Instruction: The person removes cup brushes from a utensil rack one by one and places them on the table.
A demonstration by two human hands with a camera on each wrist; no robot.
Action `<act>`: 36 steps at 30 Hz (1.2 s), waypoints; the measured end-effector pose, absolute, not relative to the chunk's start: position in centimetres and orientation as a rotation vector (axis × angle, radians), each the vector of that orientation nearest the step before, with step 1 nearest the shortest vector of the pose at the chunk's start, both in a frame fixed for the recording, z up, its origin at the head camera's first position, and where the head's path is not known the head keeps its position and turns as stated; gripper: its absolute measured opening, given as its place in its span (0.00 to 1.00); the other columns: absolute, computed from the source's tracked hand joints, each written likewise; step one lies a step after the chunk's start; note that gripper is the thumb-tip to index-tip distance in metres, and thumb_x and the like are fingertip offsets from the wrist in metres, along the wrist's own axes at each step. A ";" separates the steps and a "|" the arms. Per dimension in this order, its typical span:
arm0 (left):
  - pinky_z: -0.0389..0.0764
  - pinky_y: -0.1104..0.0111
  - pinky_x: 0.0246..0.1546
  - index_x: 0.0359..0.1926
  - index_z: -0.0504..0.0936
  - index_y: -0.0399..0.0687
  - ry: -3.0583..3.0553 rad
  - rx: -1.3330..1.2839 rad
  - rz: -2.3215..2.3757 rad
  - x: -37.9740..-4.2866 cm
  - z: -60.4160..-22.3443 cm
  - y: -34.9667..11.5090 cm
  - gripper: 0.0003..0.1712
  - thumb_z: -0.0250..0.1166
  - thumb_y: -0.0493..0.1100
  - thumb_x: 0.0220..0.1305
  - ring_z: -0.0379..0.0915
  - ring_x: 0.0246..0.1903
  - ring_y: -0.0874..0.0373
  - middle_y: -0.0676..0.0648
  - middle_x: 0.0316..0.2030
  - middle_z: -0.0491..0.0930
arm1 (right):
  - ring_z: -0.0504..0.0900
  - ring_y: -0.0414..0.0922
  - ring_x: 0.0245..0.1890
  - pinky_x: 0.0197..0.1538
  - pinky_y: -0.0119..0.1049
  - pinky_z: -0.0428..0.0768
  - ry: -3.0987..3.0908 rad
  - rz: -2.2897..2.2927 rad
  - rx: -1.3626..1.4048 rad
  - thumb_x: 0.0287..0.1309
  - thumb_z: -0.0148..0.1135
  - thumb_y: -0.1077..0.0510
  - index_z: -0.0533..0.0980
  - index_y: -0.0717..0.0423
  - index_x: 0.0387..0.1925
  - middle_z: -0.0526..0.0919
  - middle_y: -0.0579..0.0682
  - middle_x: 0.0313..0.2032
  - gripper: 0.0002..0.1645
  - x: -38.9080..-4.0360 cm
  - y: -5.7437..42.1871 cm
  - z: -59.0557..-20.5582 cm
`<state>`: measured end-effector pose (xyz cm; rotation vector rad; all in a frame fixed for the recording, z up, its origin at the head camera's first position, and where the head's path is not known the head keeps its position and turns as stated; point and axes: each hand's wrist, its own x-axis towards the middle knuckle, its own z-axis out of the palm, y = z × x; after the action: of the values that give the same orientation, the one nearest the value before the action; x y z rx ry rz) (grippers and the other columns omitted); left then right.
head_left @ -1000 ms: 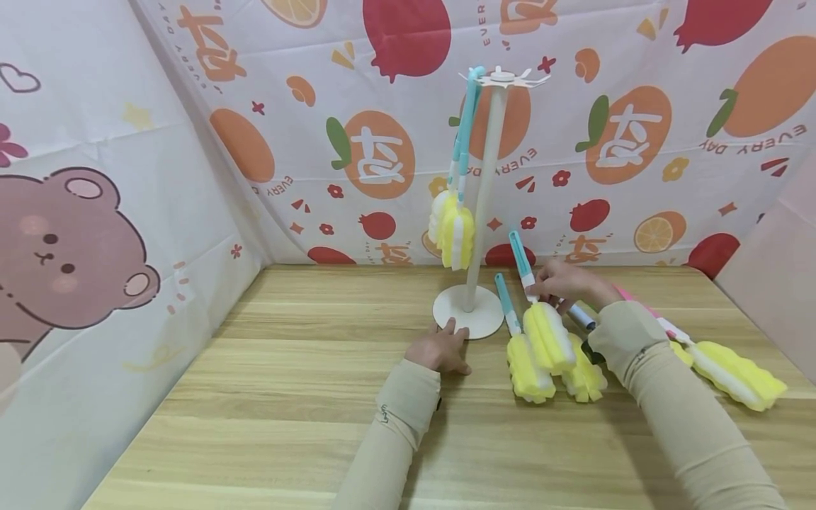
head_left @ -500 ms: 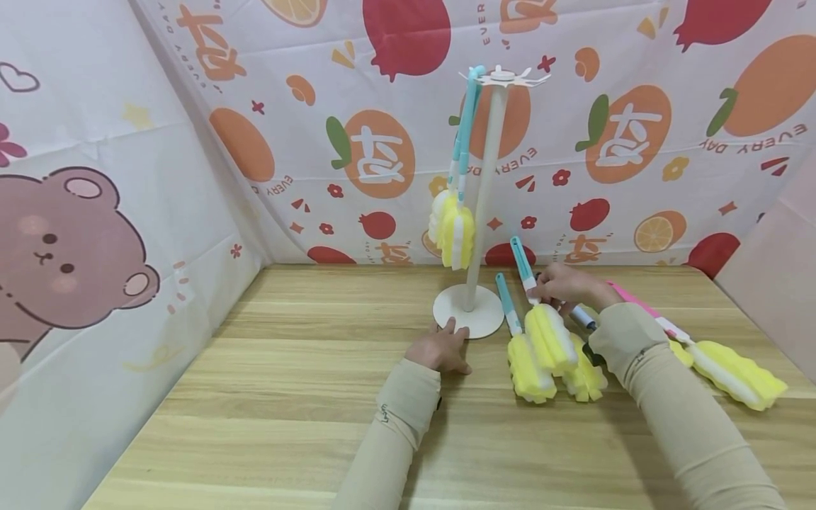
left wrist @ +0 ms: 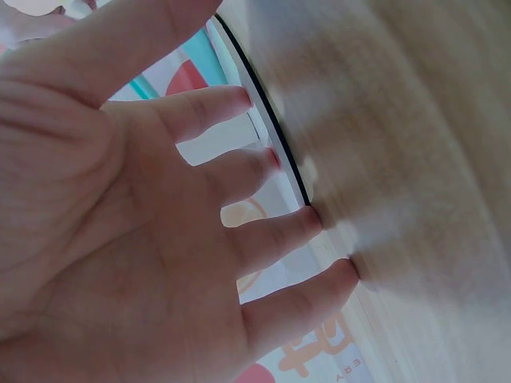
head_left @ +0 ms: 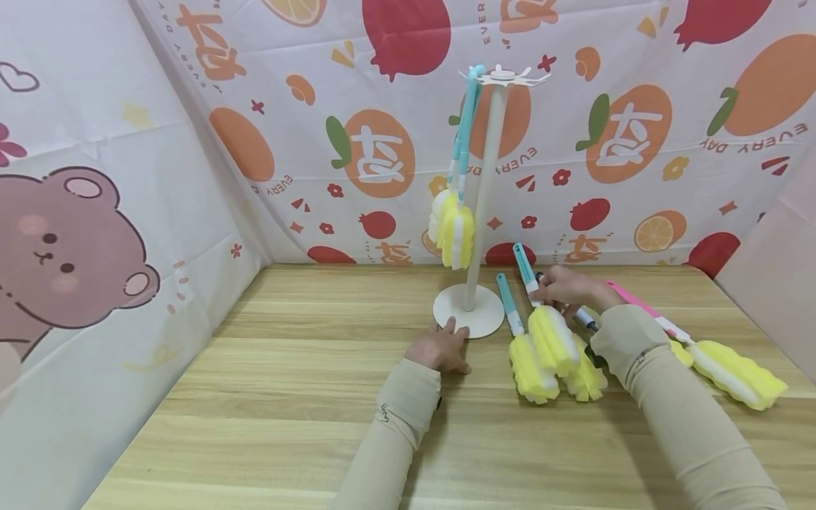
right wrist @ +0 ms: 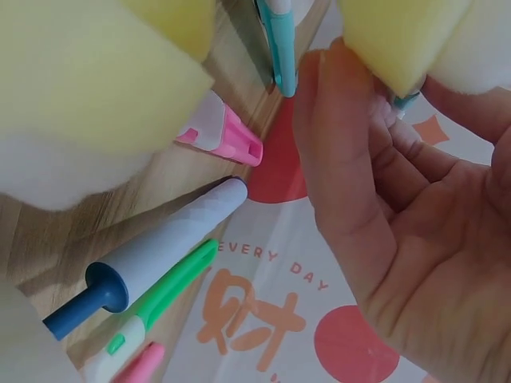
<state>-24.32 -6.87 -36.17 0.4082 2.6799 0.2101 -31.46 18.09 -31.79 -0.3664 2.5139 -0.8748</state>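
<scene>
My left hand (head_left: 441, 348) rests with spread fingers on the near edge of a white stand's round base (head_left: 451, 306). In the left wrist view that hand (left wrist: 160, 207) has its fingertips at the base's rim and the table. My right hand (head_left: 567, 287) pinches a teal-handled sponge brush (head_left: 552, 341) near where handle meets sponge. Its yellow-and-white head lies over other brush heads. A second teal-handled brush (head_left: 533, 372) lies just left of it. In the right wrist view the right hand (right wrist: 431, 231) has curled fingers, partly hidden by the sponge.
Teal-handled brushes (head_left: 457, 230) hang from the left side of the stand's hooked top (head_left: 503, 76). A pink-handled brush (head_left: 733, 374) lies at the right. In the right wrist view, a pale grey handle (right wrist: 184, 235) and a green handle (right wrist: 180, 287) lie nearby. Printed cloth (head_left: 287, 177) stands behind.
My right hand has shifted slightly right, and the teal handle it pinches has dropped a little and moved right. The left hand stays put on the base.
</scene>
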 end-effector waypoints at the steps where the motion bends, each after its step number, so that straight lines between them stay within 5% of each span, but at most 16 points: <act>1: 0.62 0.49 0.57 0.67 0.56 0.56 2.679 0.407 0.209 -24.3 -36.2 -6.9 0.42 0.63 0.56 0.54 0.40 0.64 0.43 0.45 0.69 0.45 | 0.71 0.44 0.21 0.24 0.36 0.79 2.515 -0.877 -0.369 0.60 0.54 0.54 0.71 0.59 0.21 0.72 0.48 0.17 0.16 -31.4 18.1 -31.8; 14: 0.63 0.49 0.57 0.67 0.56 0.56 2.675 0.399 0.218 -24.3 -36.2 -6.9 0.42 0.63 0.56 0.54 0.39 0.64 0.43 0.46 0.69 0.45 | 0.77 0.47 0.24 0.28 0.43 0.82 2.492 -0.861 -0.430 0.55 0.57 0.59 0.75 0.62 0.27 0.76 0.52 0.21 0.09 -31.2 18.3 -31.9; 36: 0.63 0.48 0.56 0.67 0.56 0.57 2.682 0.394 0.216 -24.2 -36.1 -6.8 0.41 0.63 0.56 0.54 0.40 0.64 0.44 0.46 0.69 0.45 | 0.78 0.50 0.24 0.30 0.42 0.82 2.488 -0.876 -0.493 0.59 0.51 0.60 0.75 0.69 0.35 0.78 0.56 0.23 0.13 -31.1 18.8 -30.8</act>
<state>-24.18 -6.84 -36.06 0.3939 2.6823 0.2164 -31.12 18.83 -30.80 -0.4929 2.4878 -0.8755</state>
